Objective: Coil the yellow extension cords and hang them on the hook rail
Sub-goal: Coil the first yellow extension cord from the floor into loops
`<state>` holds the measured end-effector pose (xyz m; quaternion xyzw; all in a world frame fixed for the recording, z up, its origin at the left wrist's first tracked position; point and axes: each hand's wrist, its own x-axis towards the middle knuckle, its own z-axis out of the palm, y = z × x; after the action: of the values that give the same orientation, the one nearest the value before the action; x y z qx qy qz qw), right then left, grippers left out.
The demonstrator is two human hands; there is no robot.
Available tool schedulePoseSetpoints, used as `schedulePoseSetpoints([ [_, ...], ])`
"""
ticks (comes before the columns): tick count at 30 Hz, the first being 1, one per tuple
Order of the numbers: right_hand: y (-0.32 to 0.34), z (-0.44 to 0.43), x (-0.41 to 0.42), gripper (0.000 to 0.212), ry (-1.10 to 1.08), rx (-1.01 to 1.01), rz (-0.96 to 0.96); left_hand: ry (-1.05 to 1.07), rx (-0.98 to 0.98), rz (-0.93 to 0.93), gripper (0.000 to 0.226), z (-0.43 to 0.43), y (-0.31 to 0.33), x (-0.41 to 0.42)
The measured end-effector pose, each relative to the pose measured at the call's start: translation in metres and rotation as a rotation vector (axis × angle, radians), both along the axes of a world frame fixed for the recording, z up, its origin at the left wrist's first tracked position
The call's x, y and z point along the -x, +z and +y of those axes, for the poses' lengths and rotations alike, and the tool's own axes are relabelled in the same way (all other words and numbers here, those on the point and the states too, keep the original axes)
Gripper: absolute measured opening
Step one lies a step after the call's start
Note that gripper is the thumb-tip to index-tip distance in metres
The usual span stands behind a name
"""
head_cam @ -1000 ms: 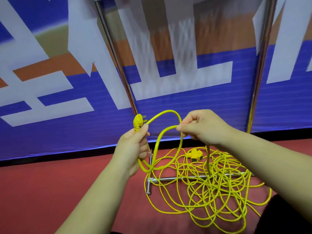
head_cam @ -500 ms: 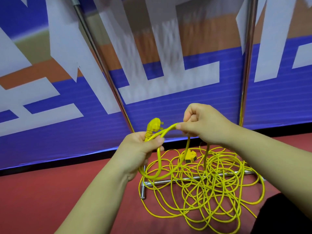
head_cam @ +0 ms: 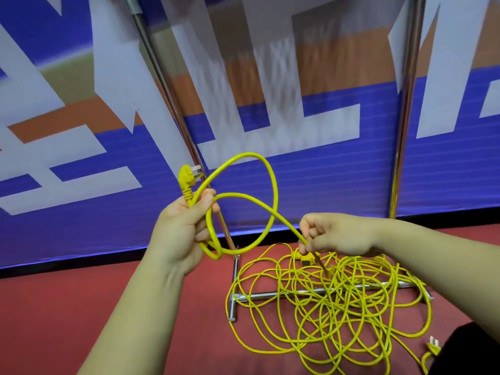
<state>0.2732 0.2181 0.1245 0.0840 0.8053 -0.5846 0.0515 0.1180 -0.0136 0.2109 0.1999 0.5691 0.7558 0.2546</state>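
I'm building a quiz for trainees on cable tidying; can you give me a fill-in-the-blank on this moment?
The left hand grips the yellow cord just below its ____.
The right hand pinches the same cord, which makes a raised ____ between the hands.
The tangled pile lies on the ____ floor, across a chrome bar.
Missing: plug; loop; red.

I can read no text here. The blue banner (head_cam: 338,185) on the wall carries large white strokes (head_cam: 297,139) that look like parts of big characters, but my view cuts them off and I cannot make any out.
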Motion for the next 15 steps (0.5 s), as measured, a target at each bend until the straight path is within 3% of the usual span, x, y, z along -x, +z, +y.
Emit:
schedulePoseSetpoints([
  [3,-0.01,0.006,-0.004,0.024,0.005,-0.149,-0.056,0.051,-0.119,-0.035,0.013,-0.011,0.003,0.015],
  [6,-0.007,0.007,-0.007,0.019,-0.137,-0.005,-0.025,0.138,-0.109,0.006,0.011,-0.021,-0.004,0.028],
  [12,0.011,0.009,-0.004,0.014,-0.535,0.336,0.06,0.22,0.315,0.175,0.003,-0.023,-0.044,0.039],
  [15,0.021,0.003,0.0,0.006,-0.658,0.507,0.055,0.249,0.421,0.169,0.013,-0.019,-0.056,0.04],
])
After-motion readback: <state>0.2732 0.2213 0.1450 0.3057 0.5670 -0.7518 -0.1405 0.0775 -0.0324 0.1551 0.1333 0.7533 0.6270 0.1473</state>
